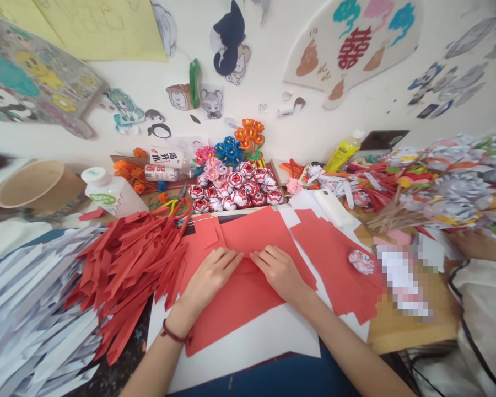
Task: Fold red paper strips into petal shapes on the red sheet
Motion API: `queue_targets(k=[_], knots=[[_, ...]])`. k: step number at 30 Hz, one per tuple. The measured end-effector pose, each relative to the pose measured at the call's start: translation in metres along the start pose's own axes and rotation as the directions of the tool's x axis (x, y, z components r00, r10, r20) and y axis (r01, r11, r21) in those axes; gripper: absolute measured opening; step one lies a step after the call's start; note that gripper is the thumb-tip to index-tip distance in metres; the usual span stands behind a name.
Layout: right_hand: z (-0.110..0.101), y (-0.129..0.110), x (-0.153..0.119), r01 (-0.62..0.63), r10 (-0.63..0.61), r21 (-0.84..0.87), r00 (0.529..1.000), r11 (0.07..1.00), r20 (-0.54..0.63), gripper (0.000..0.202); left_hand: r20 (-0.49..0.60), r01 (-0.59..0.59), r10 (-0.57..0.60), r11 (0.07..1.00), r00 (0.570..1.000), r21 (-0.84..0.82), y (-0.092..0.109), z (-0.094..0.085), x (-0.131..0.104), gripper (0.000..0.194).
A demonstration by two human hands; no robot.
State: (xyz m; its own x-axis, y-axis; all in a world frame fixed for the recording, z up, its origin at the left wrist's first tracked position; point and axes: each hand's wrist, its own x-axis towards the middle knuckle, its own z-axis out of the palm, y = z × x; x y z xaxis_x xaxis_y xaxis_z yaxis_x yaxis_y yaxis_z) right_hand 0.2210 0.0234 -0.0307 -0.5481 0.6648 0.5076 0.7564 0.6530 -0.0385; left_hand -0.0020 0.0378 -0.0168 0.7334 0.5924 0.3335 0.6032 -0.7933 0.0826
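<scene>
My left hand (210,271) and my right hand (281,274) meet in the middle, fingers closed in a pinch. Between the fingertips is a small piece of red paper (248,264), apparently folded; its exact shape blends into the red behind it. Beneath both hands lie large red paper sheets (235,320), resting on white paper (252,347). At the upper left of the sheets lies a smaller red piece (205,234). Folded red paper strips (128,264) are heaped close to my left hand. More red paper (334,259) lies right of my right hand, with a paper flower (361,262) on it.
White paper strips (28,320) pile up at far left. Rolled red-and-white paper flowers (235,190) fill a box at the back. Scissors (182,205), a white bottle (111,193) and a yellow bottle (343,151) stand nearby. Another person's sleeve (483,309) is at right.
</scene>
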Motion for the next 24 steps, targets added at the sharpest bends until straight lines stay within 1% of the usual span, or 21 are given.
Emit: queue_targets(k=[6, 12, 16, 19, 24], knots=[[-0.0011, -0.0043, 0.0020, 0.052, -0.051, -0.087, 0.999, 0.995, 0.007, 0.024, 0.017, -0.013, 0.011, 0.997, 1.000, 0.078, 0.0012, 0.0035, -0.0001, 0.029], [-0.0015, -0.0074, 0.0021, 0.083, -0.080, -0.139, 0.996, 0.987, 0.027, 0.026, 0.068, -0.038, 0.029, 0.991, 0.997, 0.129, 0.0027, 0.0043, 0.0012, 0.026], [0.0004, -0.0080, 0.0012, 0.098, -0.091, -0.147, 0.994, 0.984, 0.055, 0.030, 0.051, -0.051, 0.045, 0.989, 0.998, 0.142, 0.0026, 0.0053, 0.0006, 0.026], [0.0015, -0.0086, 0.0010, 0.086, -0.079, -0.121, 0.995, 0.989, 0.062, 0.032, 0.042, -0.078, 0.072, 0.982, 0.997, 0.169, 0.0024, 0.0060, -0.0002, 0.028], [0.0014, -0.0103, 0.0014, 0.081, -0.072, -0.129, 0.995, 0.988, 0.071, 0.030, 0.001, -0.125, 0.128, 0.964, 0.992, 0.233, 0.0034, 0.0065, -0.0003, 0.028]])
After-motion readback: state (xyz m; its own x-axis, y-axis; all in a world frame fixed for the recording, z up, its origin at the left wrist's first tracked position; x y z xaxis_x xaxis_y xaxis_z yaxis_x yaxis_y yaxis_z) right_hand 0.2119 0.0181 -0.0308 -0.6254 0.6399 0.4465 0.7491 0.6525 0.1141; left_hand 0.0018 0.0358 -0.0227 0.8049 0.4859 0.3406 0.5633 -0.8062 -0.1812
